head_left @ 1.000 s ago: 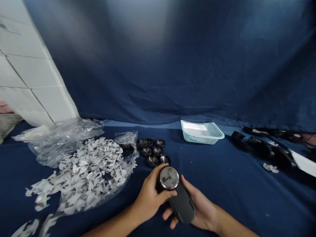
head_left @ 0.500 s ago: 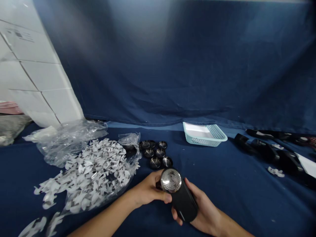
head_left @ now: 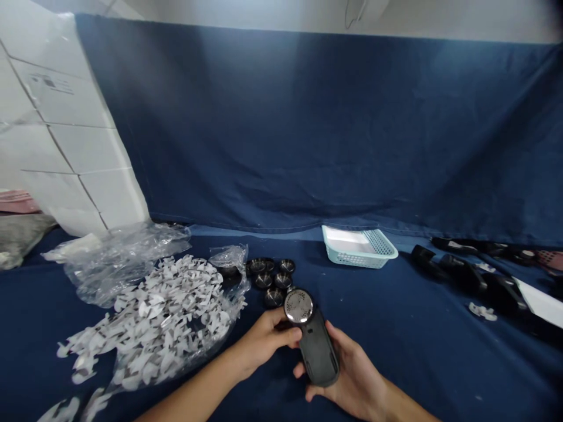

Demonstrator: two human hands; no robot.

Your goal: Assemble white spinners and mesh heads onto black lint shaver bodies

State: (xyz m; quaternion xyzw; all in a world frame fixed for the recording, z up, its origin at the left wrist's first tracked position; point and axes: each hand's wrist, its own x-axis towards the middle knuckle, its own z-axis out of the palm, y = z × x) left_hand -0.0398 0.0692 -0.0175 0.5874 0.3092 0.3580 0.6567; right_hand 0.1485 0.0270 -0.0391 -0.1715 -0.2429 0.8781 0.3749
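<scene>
A black handheld device (head_left: 319, 351) with a round, perforated metal head (head_left: 299, 306) is held between both hands, head pointing away from me. My left hand (head_left: 266, 340) grips it near the head, thumb at the rim. Around the lower body, my right hand (head_left: 354, 372) is wrapped from the right side. Just beyond the device, several round black-rimmed metal caps (head_left: 264, 280) lie on the blue cloth. Left of them, a heap of small white plastic pieces (head_left: 162, 316) spreads over a clear bag.
A light-blue basket (head_left: 360, 259) with white paper inside stands at the back. Black device parts (head_left: 466, 274) and a white sheet (head_left: 539, 302) lie at the right. Crumpled clear plastic (head_left: 118, 252) is at the left, before white boxes (head_left: 88, 140).
The device has turned in my hands, so its flat face with slots now shows. The camera view has tilted up a little.
</scene>
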